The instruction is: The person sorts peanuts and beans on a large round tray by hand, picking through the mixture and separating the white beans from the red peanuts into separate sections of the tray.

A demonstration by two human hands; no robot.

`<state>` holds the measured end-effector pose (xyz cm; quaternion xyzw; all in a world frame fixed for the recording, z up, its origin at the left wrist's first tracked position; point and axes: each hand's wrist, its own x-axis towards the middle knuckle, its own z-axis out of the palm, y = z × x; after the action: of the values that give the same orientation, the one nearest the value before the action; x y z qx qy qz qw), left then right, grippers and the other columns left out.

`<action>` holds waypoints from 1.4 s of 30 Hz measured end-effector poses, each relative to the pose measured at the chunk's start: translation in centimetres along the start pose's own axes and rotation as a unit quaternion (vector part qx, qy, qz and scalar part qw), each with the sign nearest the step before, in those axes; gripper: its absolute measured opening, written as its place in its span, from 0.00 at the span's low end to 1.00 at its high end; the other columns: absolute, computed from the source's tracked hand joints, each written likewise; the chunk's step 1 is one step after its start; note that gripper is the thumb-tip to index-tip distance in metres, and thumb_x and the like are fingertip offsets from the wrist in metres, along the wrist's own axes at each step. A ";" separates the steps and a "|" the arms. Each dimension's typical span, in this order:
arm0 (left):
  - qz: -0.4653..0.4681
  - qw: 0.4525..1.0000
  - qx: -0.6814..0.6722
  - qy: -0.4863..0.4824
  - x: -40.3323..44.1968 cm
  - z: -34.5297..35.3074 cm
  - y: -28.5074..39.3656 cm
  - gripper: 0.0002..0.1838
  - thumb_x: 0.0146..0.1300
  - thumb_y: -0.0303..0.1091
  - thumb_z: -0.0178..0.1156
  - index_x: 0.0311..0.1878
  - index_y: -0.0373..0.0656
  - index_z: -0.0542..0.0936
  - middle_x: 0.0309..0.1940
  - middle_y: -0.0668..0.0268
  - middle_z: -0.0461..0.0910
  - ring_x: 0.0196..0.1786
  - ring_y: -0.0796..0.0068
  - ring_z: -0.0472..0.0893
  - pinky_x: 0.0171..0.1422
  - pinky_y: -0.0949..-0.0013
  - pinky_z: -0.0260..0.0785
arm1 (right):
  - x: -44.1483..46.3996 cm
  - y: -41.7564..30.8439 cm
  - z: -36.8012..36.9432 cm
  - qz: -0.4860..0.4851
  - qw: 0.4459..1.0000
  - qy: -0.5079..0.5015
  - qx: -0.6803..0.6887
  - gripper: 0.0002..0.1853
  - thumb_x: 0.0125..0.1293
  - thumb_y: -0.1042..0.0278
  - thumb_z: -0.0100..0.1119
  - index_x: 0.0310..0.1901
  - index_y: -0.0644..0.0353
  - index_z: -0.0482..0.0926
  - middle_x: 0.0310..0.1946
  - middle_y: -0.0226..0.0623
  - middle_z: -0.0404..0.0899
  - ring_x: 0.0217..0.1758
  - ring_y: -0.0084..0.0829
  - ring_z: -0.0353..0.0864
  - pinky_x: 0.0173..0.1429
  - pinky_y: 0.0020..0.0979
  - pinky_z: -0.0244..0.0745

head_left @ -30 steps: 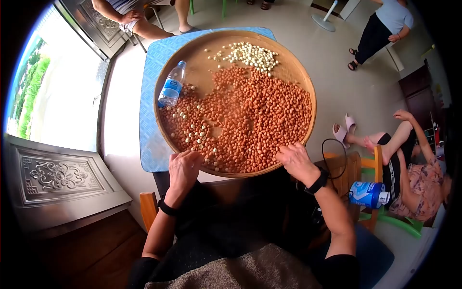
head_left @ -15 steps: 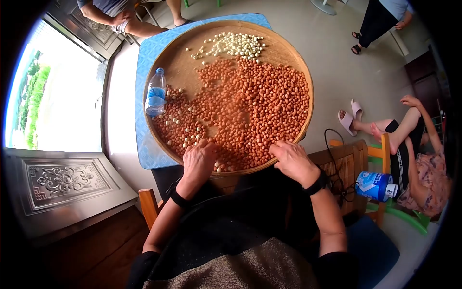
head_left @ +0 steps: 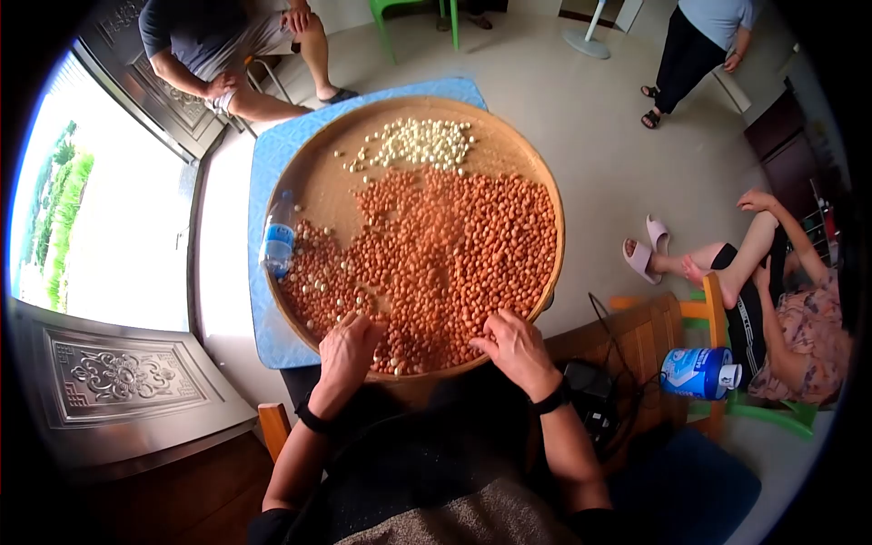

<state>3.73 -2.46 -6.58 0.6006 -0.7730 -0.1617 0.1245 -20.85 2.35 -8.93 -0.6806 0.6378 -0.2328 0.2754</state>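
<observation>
A round woven tray (head_left: 318, 173) lies on a blue-topped table. Reddish-brown nuts or beans (head_left: 436, 245) cover much of it. Pale round seeds (head_left: 422, 143) form a patch at its far side, and more are scattered among the brown ones at the left. My left hand (head_left: 350, 352) is at the near left rim, its fingers curled together over the brown pieces. At the near right rim, my right hand (head_left: 516, 350) has bent fingers and its thumb pointing inward. Whatever either hand pinches is too small or hidden to make out.
A plastic bottle (head_left: 278, 238) with a blue label lies at the tray's left edge. The blue table (head_left: 263, 318) shows around the tray. A wooden chair (head_left: 627, 350) and a blue bottle (head_left: 698, 373) are at the right. People sit at upper left and right; another stands at upper right.
The view has shifted, so the tray appears lower and further left. My right hand has moved slightly inward over the near rim. My left hand stays near the rim at the left.
</observation>
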 end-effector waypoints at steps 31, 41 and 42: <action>-0.109 0.993 -0.050 -0.004 1.5 -2.1 -4.2 0.07 0.50 0.35 0.58 0.29 0.43 0.79 0.24 0.60 0.78 0.29 0.62 0.79 0.33 0.65 0.69 | -1.0 -0.2 2.6 -0.010 0.992 0.113 -0.049 0.10 0.52 0.65 0.60 0.22 0.57 0.69 0.21 0.33 0.72 0.29 0.35 0.71 0.37 0.35 0.61; -0.093 0.994 0.038 -0.048 1.0 0.3 -2.8 0.10 0.48 0.33 0.60 0.36 0.45 0.79 0.27 0.64 0.77 0.31 0.67 0.77 0.35 0.65 0.68 | -1.0 -0.2 4.3 -0.017 0.981 0.193 -0.005 0.11 0.55 0.65 0.59 0.22 0.56 0.69 0.17 0.30 0.74 0.22 0.32 0.73 0.32 0.32 0.60; -0.093 0.994 0.038 -0.050 1.1 0.4 -2.7 0.10 0.48 0.33 0.60 0.36 0.45 0.79 0.27 0.64 0.77 0.31 0.67 0.77 0.35 0.65 0.68 | -1.0 -0.3 4.3 -0.016 0.981 0.192 -0.005 0.11 0.55 0.65 0.59 0.22 0.56 0.69 0.17 0.30 0.74 0.22 0.32 0.73 0.32 0.32 0.60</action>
<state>5.69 -4.07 -7.98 0.6655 -0.7245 -0.1730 0.0476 -17.85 3.71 -11.84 -0.6349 0.6689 -0.3601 0.1404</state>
